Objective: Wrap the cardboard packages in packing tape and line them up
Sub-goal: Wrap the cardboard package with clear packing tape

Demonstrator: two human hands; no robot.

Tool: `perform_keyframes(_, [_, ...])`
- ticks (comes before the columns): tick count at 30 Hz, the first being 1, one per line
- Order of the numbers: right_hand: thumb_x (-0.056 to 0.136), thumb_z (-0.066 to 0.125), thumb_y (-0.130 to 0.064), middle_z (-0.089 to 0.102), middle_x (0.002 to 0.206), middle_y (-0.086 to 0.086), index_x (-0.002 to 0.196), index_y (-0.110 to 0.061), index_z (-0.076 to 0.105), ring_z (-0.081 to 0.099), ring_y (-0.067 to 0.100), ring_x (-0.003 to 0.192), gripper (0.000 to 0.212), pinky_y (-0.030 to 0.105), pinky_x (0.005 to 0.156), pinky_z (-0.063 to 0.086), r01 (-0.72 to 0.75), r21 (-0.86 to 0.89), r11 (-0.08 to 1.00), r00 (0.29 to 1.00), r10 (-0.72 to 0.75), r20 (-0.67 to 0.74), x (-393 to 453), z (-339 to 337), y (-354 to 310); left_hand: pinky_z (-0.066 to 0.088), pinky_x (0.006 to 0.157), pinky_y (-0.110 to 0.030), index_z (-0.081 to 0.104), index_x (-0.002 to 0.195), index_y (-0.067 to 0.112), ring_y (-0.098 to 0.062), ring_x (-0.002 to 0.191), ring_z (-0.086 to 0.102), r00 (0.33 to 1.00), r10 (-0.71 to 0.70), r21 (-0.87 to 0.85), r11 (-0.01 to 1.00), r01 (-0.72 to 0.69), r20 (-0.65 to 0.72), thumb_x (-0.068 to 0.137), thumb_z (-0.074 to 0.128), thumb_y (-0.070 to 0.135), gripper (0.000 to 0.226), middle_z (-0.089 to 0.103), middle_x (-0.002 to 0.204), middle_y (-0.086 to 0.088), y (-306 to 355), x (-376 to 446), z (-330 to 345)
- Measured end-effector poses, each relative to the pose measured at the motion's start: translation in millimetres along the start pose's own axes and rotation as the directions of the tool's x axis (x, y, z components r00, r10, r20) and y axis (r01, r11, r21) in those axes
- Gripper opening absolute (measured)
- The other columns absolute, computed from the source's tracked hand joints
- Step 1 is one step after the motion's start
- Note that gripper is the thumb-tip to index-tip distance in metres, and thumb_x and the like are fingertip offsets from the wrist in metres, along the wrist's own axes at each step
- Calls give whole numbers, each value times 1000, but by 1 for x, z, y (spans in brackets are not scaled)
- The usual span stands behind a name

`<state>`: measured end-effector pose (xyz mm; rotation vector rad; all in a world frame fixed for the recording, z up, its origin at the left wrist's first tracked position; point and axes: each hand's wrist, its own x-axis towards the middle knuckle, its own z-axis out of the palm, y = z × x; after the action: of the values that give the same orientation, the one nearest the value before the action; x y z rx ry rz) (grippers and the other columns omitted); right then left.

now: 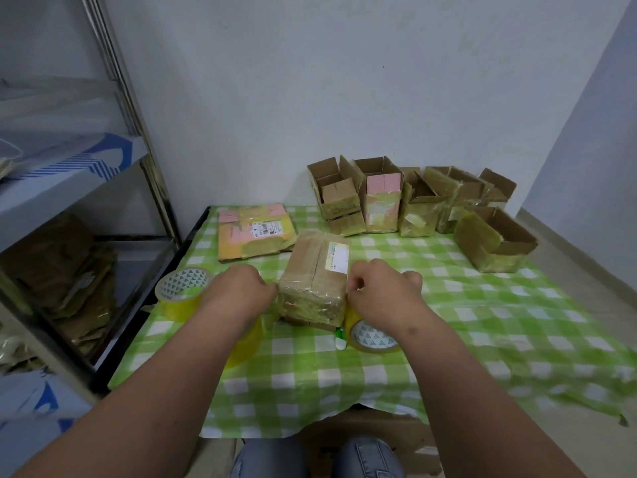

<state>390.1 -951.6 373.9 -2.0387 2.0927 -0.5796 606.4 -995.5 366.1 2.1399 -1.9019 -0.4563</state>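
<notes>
A closed cardboard package (315,270) with a white label and shiny tape over its near end lies in the middle of the green checked table (482,322). My left hand (241,291) grips its left edge with bent fingers. My right hand (382,293) is at the package's right edge with curled fingers on a yellow packing tape roll (370,336), which sits just under the wrist. Two more yellow tape rolls are here: one (181,291) stands to the left, the other (246,339) is partly hidden under my left forearm.
Several open-topped taped boxes (379,201) stand in a row at the back, with one more (493,243) in front at the right. A flattened box (255,232) lies at the back left. A small white and green object (340,339) lies by the roll. A metal shelf (86,167) stands on the left.
</notes>
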Motion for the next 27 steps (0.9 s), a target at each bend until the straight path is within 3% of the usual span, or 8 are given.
perform_keyframes(3, [89, 50, -17, 54, 92, -10, 71, -31, 53, 53, 9, 76, 23, 35, 91, 20, 2, -70, 998, 1000, -3, -10, 0, 2, -3, 49, 92, -41, 60, 121, 21, -27, 114, 54, 999, 31, -25, 999, -31, -36, 83, 69, 47, 47, 52, 128, -4, -3, -3, 1])
perform_keyframes(5, [89, 50, -16, 58, 85, -9, 73, -30, 59, 53, 10, 74, 23, 37, 97, 21, -11, -97, 995, 1000, 12, 4, -1, 2, -6, 49, 74, -33, 57, 107, 26, -19, 94, 59, 995, 71, -287, 954, -89, -73, 86, 69, 23, 25, 61, 112, 1, -1, -8, 7])
perform_keyframes(7, [85, 49, -14, 62, 77, -9, 74, -26, 65, 55, 10, 77, 23, 39, 104, 21, -26, -93, 995, 999, 29, 25, -1, 0, -8, 46, 63, -29, 57, 88, 25, -17, 79, 59, 990, 105, -415, 900, -135, -95, 86, 60, 5, 20, 65, 92, 4, 3, -12, 13])
perform_keyframes(12, [78, 54, -30, 54, 42, -18, 73, -26, 68, 56, 3, 69, 15, 40, 107, 12, -39, 0, 999, 997, 39, 67, -8, -7, -4, 53, 74, -36, 63, 90, 24, -23, 80, 65, 982, 183, -541, 822, -180, -48, 84, 60, 2, 24, 67, 89, 6, -2, -18, 11])
perform_keyframes(14, [79, 57, -32, 58, 49, -11, 76, -28, 67, 57, 3, 69, 10, 40, 109, 11, -33, 18, 999, 997, 32, 66, -10, -7, -2, 55, 81, -42, 63, 100, 24, -26, 85, 66, 973, 232, -576, 793, -196, -12, 84, 60, -2, 31, 68, 93, 3, -6, -20, 9])
perform_keyframes(17, [81, 60, -35, 67, 82, -11, 78, -33, 63, 60, 7, 88, 4, 41, 111, 9, -22, 57, 998, 997, 18, 72, -13, -8, 0, 55, 86, -43, 63, 113, 31, -29, 90, 68, 949, 311, -647, 733, -210, 43, 84, 62, -6, 47, 69, 100, -3, -12, -22, 3])
perform_keyframes(22, [83, 65, -35, 63, 104, -16, 78, -41, 54, 51, 9, 100, 13, 41, 114, 9, -24, 98, 995, 989, 9, 149, -15, -15, 4, 53, 85, -32, 66, 121, 35, -18, 82, 65, 928, 366, -655, 719, -232, 73, 87, 67, -1, 50, 67, 106, -5, -15, -20, 1])
perform_keyframes(27, [86, 66, -37, 55, 89, -19, 85, -39, 53, 41, 9, 83, 13, 33, 95, 21, -76, 140, 987, 987, 54, 150, -10, -13, 8, 59, 82, -38, 68, 122, 33, -20, 71, 68, 953, 302, -656, 721, -222, 9, 86, 72, 6, 45, 68, 90, 9, -11, -16, 11])
